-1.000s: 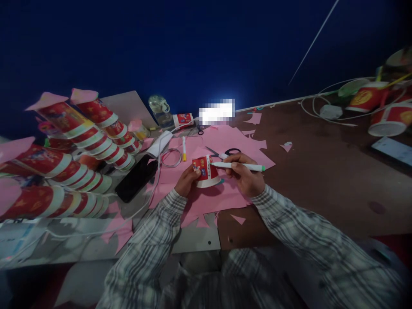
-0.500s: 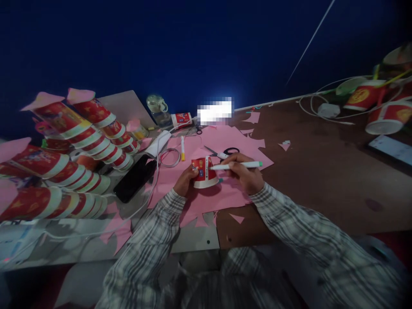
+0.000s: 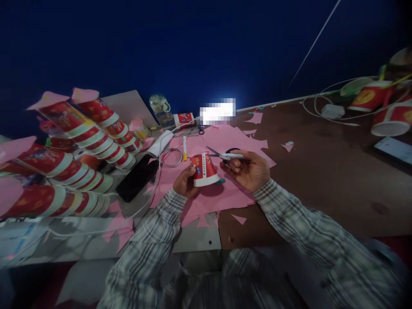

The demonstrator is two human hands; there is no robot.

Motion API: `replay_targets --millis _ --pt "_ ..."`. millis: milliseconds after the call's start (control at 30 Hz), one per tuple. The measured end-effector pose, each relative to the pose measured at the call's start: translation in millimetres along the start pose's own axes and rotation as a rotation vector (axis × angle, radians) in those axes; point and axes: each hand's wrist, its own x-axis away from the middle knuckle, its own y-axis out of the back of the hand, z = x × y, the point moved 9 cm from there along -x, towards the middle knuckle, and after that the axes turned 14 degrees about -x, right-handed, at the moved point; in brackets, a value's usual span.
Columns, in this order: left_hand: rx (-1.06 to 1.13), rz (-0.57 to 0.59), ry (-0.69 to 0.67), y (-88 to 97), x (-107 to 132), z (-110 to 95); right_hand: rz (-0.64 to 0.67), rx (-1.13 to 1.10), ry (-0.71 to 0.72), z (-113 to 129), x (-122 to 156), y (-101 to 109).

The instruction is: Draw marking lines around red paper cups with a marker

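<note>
A red paper cup (image 3: 204, 169) with printed figures and a white rim is tilted, its wide rim low, in the grip of my left hand (image 3: 185, 183). Just right of it, my right hand (image 3: 252, 169) is closed around a white marker (image 3: 237, 156), whose tip is apart from the cup. Behind the marker lie scissors (image 3: 213, 151) with dark handles, partly hidden by my right hand. Beneath everything spreads pink paper (image 3: 219, 135). A small teal piece (image 3: 220, 181) shows beside the cup's rim.
Stacked cups with pink cone tops (image 3: 93, 137) lean at left, beside a black phone (image 3: 137, 178) and a white cable. Farther back are a yellow-ended marker (image 3: 184, 148), a lying cup (image 3: 184, 120) and a clear jar (image 3: 160, 109). More cups (image 3: 392, 118) and another phone (image 3: 394, 156) are at right.
The marker has come away from the cup's side, and my right hand has turned with it. The cup has tilted slightly in my left hand. The view has shifted a little.
</note>
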Motion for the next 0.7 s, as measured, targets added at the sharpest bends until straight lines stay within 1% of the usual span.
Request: replay_targets --millis 100,267,433,600,700 --pt "-0.003 -0.004 -0.008 -2.1 -1 -2 0.029 -0.015 -0.046 -8 2 -1" --pt "-0.018 -0.02 -0.038 -6.0 -2 -7 0.111 -0.007 -0.067 -13 3 -9" --pt "0.0 -0.061 -0.024 -4.2 -4 -5 0.109 0.073 -0.021 -11 4 -10" --pt "0.031 -0.097 0.021 -3.2 -4 0 0.122 0.151 0.046 -8 5 -14" --pt "0.026 -0.107 0.003 -5.0 -2 -1 0.133 0.177 0.058 -7 5 -17"
